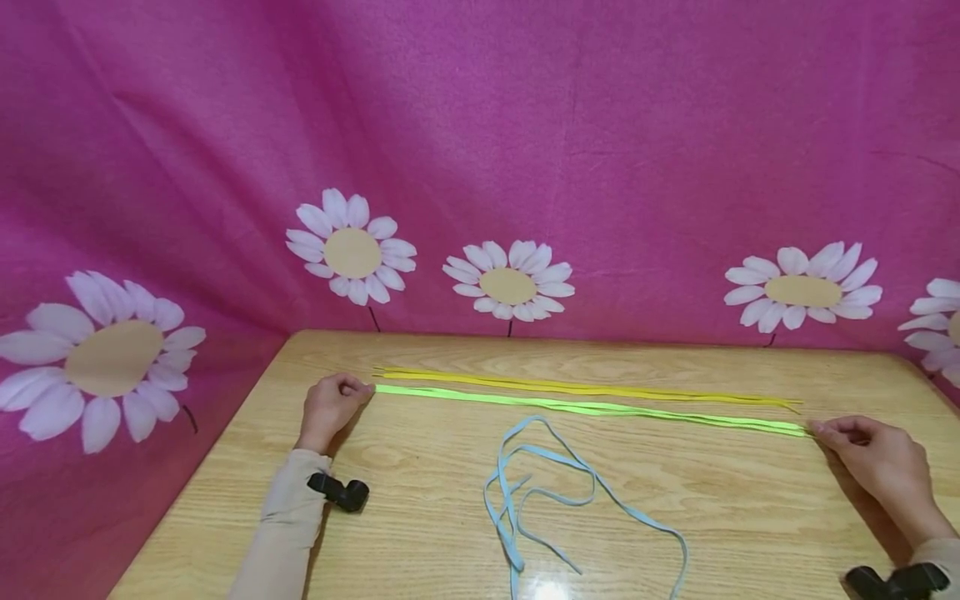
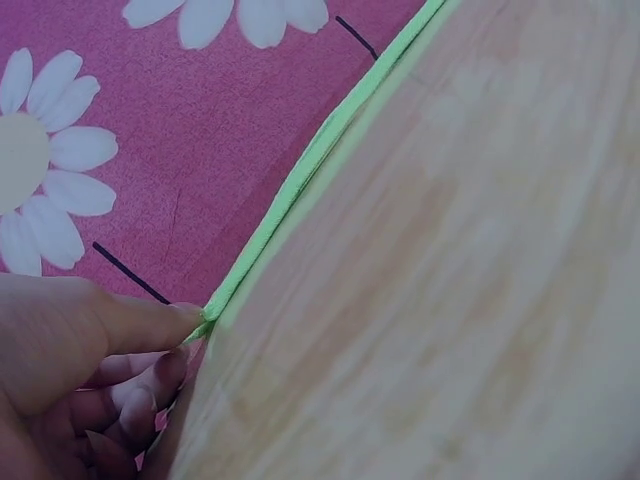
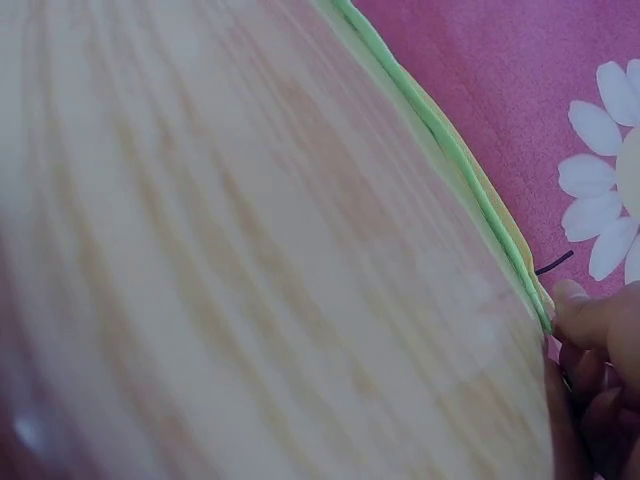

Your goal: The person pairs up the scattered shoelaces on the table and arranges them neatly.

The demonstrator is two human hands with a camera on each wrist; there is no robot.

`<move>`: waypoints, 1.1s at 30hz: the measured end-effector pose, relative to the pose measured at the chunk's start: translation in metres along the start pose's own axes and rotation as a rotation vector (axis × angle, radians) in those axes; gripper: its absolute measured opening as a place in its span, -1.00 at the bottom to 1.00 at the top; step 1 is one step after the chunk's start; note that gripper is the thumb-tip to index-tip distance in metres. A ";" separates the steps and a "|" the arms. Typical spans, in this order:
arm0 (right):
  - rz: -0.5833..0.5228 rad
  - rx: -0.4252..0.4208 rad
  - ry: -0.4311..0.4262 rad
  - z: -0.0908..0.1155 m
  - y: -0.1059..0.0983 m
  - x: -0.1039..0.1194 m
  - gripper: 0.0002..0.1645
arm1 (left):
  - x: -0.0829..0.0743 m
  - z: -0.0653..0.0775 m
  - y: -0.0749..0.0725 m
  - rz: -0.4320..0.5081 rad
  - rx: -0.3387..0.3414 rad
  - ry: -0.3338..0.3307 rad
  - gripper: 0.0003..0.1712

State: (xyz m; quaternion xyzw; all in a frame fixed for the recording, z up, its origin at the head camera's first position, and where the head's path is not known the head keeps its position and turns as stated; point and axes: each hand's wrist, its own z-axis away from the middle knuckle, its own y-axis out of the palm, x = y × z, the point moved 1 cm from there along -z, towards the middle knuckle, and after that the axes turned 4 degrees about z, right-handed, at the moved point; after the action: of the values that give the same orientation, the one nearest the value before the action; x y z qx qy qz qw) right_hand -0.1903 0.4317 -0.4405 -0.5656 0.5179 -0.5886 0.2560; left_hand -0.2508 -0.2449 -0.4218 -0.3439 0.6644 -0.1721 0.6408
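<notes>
A neon green shoelace, laid in side-by-side strands, stretches across the wooden table between both hands. My left hand pinches its left end between thumb and fingertips; the left wrist view shows the green lace running away from that pinch. At the other end, my right hand pinches the lace's tip, and the right wrist view has the lace meeting the thumb. Just behind lies a yellow shoelace, nearly parallel to the green one. Nearer the front, a light blue shoelace lies in loose loops.
The wooden table ends at the back against a pink cloth printed with white daisies. Black wrist cameras sit on both sleeves. The blue lace runs down to the bottom edge of the head view.
</notes>
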 end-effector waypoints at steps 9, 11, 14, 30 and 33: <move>-0.007 -0.009 -0.009 0.006 -0.003 0.002 -0.50 | -0.001 0.001 -0.001 0.035 0.012 -0.052 -0.74; -0.010 -0.011 -0.009 0.006 -0.002 0.002 -0.50 | -0.001 0.002 -0.001 0.040 0.023 -0.058 -0.74; -0.020 -0.008 0.007 0.007 -0.002 0.003 -0.51 | -0.002 0.002 -0.002 0.056 0.033 -0.064 -0.75; -0.061 0.244 -0.147 0.028 -0.028 0.034 -0.53 | -0.079 0.068 0.038 0.074 0.588 0.231 -0.73; -0.046 0.204 -0.201 0.042 -0.031 0.052 -0.63 | -0.097 0.083 0.046 0.016 0.687 0.289 -0.72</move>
State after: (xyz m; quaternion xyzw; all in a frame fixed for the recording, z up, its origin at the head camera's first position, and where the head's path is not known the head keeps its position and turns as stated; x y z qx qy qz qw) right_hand -0.1543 0.3825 -0.3996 -0.6044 0.4138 -0.5845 0.3491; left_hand -0.1864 -0.1298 -0.3916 -0.0757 0.6542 -0.4266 0.6199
